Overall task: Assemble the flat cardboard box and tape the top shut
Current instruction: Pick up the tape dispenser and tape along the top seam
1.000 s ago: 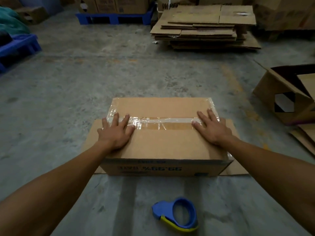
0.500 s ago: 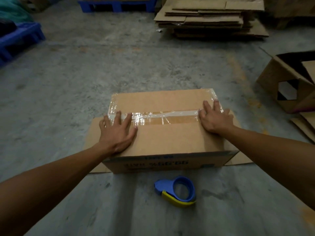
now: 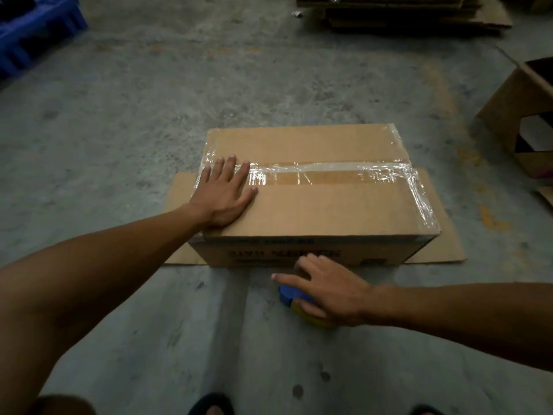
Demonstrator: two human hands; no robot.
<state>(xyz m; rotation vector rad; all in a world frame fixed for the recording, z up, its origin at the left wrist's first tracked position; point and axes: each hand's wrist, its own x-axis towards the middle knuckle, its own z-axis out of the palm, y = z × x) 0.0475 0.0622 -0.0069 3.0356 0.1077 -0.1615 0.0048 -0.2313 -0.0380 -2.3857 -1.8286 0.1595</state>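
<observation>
While only the head view is on offer, it shows enough. Box (image 3: 314,202) sits closed on a flat cardboard sheet (image 3: 440,235) on the concrete floor (image 3: 149,115), long axis running left-right across the frame, w/ a clear tape strip (image 3: 323,172) along the centre seam and wrinkled tape wrapping down the right end. Printed text on the near side wall, too blurred to read.

Left hand (image 3: 224,193) lies flat on the box top at its left end, fingers spread, tips touching the tape's left end; palm down, gripping nothing.

Right hand (image 3: 326,295) is off the box, down at the floor just in front of the box's near wall, draped over the blue-and-yellow tape dispenser (image 3: 294,298). Index stretched out to the left, other fingers curled loosely over the tool; can't tell if they've closed on it yet. Dispenser lies directly under that palm, mostly hidden, so right hand is far nearer than left.

Judgement: seam looks taped already, so the pickup is prob. for an extra strip or for putting the tool away. From the dispenser, the seam is up and beyond, above the near wall.

Elsewhere, rel. to the box: open carton (image 3: 520,115) off right, stacked flat cardboard (image 3: 404,13) far behind, blue pallet (image 3: 33,28) far left.
</observation>
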